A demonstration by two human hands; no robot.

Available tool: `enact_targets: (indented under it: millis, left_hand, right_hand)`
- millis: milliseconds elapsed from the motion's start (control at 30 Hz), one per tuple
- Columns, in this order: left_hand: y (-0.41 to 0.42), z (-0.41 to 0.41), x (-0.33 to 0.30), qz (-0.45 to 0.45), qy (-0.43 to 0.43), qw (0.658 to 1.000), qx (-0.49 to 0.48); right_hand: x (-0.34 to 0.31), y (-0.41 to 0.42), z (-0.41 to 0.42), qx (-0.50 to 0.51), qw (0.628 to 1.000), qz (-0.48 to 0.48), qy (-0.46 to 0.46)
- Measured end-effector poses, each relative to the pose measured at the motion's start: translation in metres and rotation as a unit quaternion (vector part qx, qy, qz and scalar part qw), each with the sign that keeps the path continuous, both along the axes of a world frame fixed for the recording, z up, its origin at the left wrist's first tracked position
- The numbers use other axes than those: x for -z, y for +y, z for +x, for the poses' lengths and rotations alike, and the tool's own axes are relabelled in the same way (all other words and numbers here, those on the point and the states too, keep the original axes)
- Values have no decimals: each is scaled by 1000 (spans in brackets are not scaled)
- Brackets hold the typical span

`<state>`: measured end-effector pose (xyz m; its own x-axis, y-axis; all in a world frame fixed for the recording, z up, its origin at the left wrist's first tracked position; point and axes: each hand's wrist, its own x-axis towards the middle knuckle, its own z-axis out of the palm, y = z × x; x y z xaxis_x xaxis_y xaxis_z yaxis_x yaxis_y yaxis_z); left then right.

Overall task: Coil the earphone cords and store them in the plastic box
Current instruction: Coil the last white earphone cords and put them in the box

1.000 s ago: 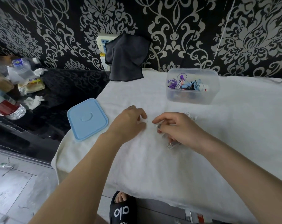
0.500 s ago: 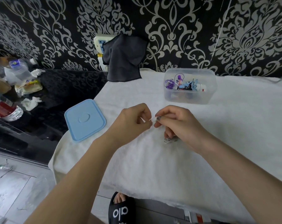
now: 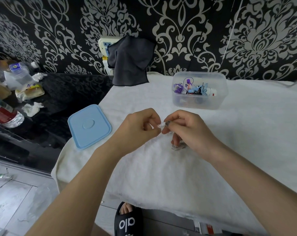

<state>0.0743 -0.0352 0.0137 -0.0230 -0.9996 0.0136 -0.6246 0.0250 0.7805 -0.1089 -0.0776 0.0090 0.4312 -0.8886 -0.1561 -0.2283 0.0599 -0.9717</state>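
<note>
Left hand (image 3: 141, 126) and right hand (image 3: 186, 132) curled, pinching a white earphone cord (image 3: 163, 124) between fingertips, above white cloth (image 3: 161, 176); more cord bunched under right palm; plastic box (image 3: 199, 103) open beyond, near far edge; blue lid (image 3: 89, 126) at left edge

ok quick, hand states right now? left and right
Left hand: fingers curled, pinching the end of the white earphone cord.
Right hand: pinching the same cord, with the rest bunched under its fingers.
</note>
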Motion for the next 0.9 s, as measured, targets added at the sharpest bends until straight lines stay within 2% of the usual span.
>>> enact_targets:
  millis: [167,500,733,900]
  left_hand:
    - [3,0,-3,-17,12,1000,7]
    - [7,3,-12,-49,-21,998,18]
    - [8,3,-16,-58,-20,998,14]
    - [10,2,-19,-41,28,999,20]
  right_hand:
    - [-2,1,-1,-2,1000,0,-3]
    - [-5,-1,-4,7,996,65,-61]
    - [-5,-5,-4,6,977,179,-120]
    - [-9,-6,-9,-25,963,224,-144]
